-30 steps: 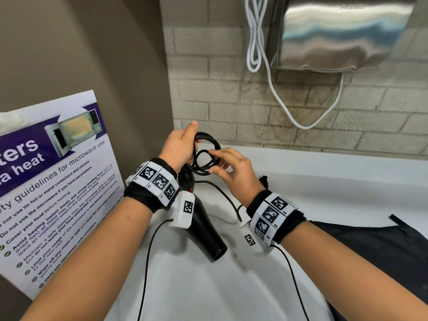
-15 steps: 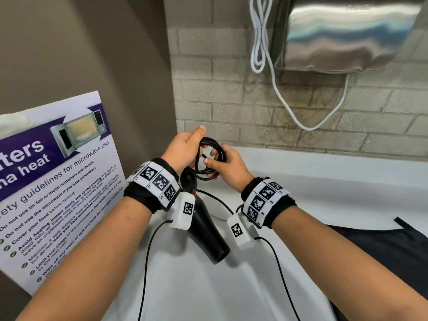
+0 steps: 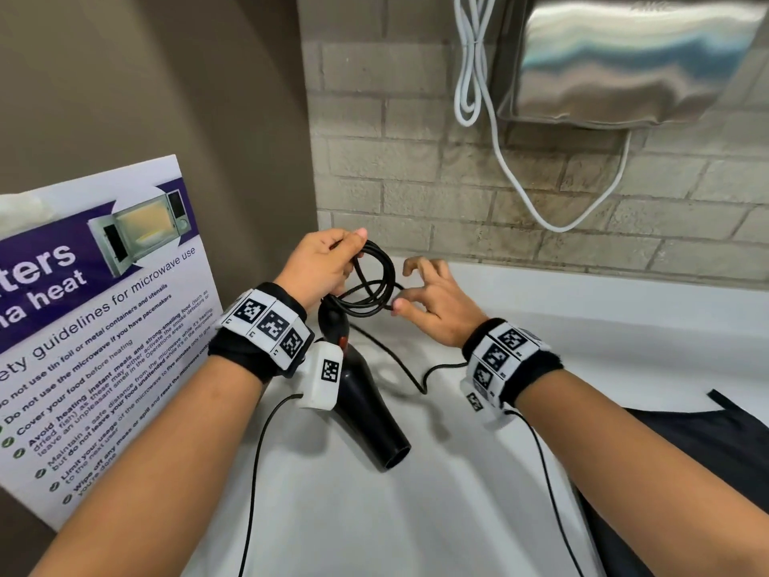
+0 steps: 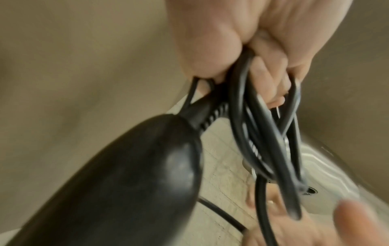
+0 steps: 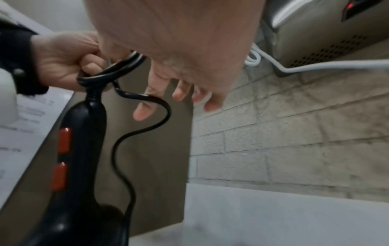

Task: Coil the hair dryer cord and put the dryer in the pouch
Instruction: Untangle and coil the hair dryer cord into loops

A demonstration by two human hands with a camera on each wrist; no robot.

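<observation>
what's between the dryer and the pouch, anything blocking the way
Nothing visible blocks it. The dryer hangs from the left hand over bare white counter; the black pouch lies flat to its right. Only the right forearm crosses above.

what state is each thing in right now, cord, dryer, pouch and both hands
cord: partly coiled, loops held up, the rest trailing loose on the counter
hair dryer: hanging below the coil, not in the pouch
pouch: lying flat on the counter
left hand: grips the coil
right hand: fingers spread beside the coil, gripping nothing
</observation>
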